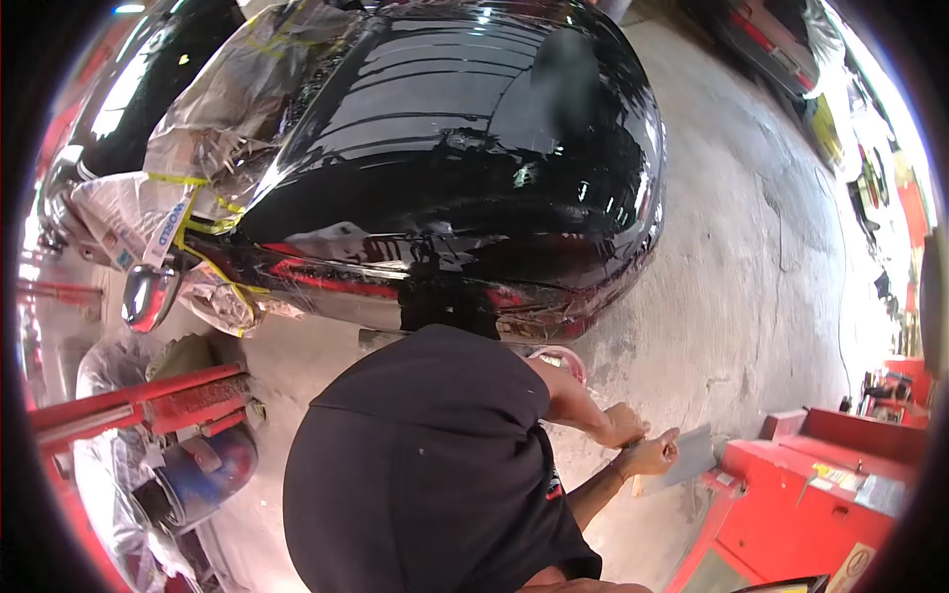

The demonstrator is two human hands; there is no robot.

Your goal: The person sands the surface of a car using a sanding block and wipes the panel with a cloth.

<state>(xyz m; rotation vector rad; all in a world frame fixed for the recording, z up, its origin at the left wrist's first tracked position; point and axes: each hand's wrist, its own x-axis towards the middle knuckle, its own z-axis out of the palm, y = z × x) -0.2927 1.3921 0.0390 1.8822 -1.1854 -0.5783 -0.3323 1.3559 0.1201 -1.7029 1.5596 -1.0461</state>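
A black shirt (425, 474) covers the body (thin seams cross it). Its sleeves (499, 381) are short.

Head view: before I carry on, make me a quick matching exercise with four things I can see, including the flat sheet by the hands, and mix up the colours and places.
Things:
1. Flat sheet
2. Large car body
3. Metal cabinet
4. Paper printed WORLD

Colours and places:
A. Red, at lower right
B. Pale, in the left part of the view
C. Glossy black, top centre
D. Grey, right of centre

Pairs: 1-D, 2-C, 3-A, 4-B
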